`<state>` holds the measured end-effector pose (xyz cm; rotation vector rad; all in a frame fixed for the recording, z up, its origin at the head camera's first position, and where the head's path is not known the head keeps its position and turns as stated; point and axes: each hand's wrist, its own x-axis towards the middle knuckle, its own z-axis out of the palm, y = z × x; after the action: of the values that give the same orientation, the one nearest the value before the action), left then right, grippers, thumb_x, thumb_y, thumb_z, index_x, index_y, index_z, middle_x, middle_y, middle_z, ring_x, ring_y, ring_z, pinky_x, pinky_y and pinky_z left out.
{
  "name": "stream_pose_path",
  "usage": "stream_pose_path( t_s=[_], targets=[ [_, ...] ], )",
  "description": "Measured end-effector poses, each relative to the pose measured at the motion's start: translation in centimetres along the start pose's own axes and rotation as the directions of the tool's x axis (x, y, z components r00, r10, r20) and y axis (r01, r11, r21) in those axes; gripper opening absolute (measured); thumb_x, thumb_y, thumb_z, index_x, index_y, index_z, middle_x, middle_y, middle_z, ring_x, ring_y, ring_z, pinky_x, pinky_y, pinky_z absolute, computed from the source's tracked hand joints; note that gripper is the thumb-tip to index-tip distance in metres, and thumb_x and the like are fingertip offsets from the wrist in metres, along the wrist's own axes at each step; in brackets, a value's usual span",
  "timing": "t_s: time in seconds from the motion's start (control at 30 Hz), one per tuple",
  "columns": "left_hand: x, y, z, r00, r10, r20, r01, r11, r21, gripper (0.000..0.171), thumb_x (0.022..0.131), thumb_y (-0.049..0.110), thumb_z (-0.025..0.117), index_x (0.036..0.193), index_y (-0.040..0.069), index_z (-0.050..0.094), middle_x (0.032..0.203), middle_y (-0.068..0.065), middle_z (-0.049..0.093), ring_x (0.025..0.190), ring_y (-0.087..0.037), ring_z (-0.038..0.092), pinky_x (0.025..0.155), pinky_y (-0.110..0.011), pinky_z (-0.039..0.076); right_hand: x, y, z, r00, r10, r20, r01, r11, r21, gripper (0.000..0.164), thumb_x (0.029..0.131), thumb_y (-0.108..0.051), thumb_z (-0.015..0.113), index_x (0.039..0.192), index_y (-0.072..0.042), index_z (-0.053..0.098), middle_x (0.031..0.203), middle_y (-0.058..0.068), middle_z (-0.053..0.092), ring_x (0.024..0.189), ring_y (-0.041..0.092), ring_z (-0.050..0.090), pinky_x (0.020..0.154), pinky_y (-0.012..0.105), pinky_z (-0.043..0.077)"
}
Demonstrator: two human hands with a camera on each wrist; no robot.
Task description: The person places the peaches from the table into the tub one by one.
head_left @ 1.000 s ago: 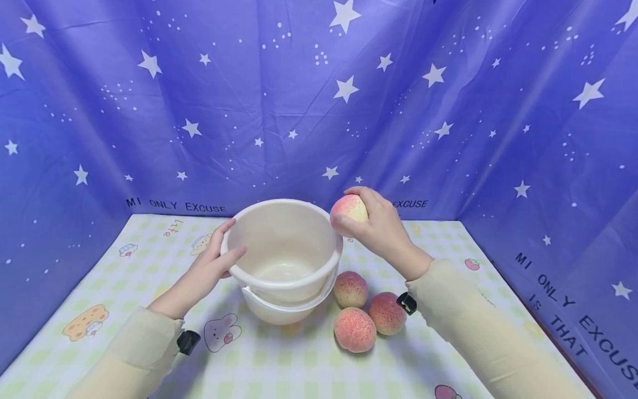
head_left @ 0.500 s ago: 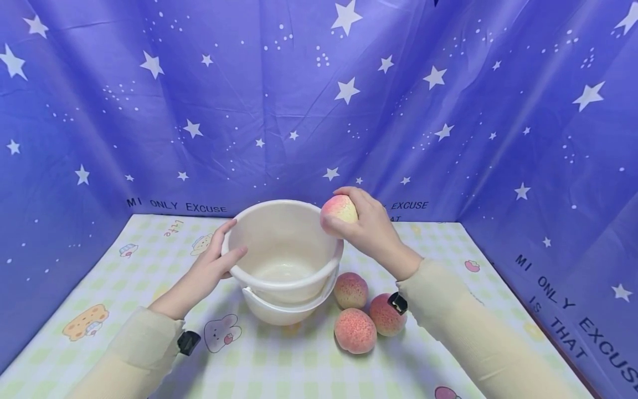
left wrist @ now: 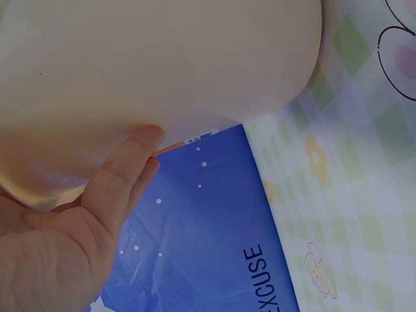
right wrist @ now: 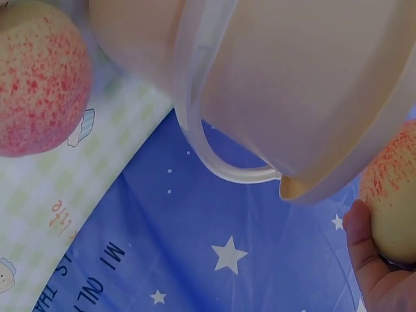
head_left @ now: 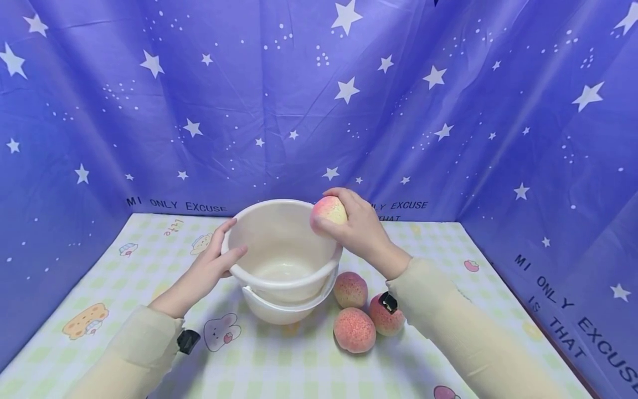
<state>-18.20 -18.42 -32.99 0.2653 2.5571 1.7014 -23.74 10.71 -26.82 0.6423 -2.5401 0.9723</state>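
A white plastic bucket stands in the middle of the table, its handle hanging down at the front. My left hand grips the bucket's left rim, thumb over the inside and fingers along the outer wall; the left wrist view shows the fingers against that wall. My right hand holds a pink and yellow peach at the bucket's right rim, overlapping the opening in the head view. In the right wrist view this peach is at the right edge with the thumb on it. The bucket's visible inside holds nothing.
Three more peaches lie on the table right of the bucket: one at the back, one in front, and one at the right partly behind the wrist camera. A checked tablecloth covers the table; a blue star-printed curtain hangs behind.
My right hand has moved left with the peach, from beside the bucket's right rim to over its edge. The left hand and bucket have stayed in place.
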Motion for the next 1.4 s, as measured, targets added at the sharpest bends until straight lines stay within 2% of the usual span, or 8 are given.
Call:
stream_pose_path(
  t_s=[0.8,1.17,1.4],
  targets=[
    [0.0,0.0,0.0,1.0,-0.004,0.0,0.004,1.0,0.005,0.075,0.102,0.043,0.05,0.16,0.026,0.005,0.164,-0.02,0.012,0.134,-0.041,0.048,0.105,-0.051,0.05,0.4,-0.6,1.7,0.997,0.011,0.07,-0.016,0.998,0.063,0.053,0.08,-0.046,0.073,0.124,-0.02,0.061,0.122,0.003,0.063,0.104,0.022,0.061,0.081,0.04,0.056],
    [0.0,-0.1,0.0,1.0,-0.01,-0.004,0.01,1.0,0.015,0.074,0.102,0.042,0.049,0.16,0.026,0.005,0.163,-0.021,0.014,0.136,-0.042,0.046,0.105,-0.05,0.051,0.8,-0.9,2.6,0.995,-0.012,0.097,0.008,0.999,0.04,0.057,0.081,-0.047,0.071,0.127,-0.016,0.061,0.124,0.003,0.063,0.107,0.023,0.061,0.086,0.041,0.056],
    [0.1,-0.2,0.0,1.0,0.005,-0.008,-0.004,1.0,0.02,0.073,0.102,0.039,0.049,0.16,0.024,0.007,0.163,-0.021,0.015,0.133,-0.042,0.049,0.103,-0.049,0.052,0.7,-1.1,3.2,0.992,-0.009,0.124,0.006,1.0,0.026,0.056,0.081,-0.047,0.07,0.127,-0.016,0.061,0.123,0.003,0.064,0.104,0.023,0.062,0.08,0.039,0.058]
  ],
)
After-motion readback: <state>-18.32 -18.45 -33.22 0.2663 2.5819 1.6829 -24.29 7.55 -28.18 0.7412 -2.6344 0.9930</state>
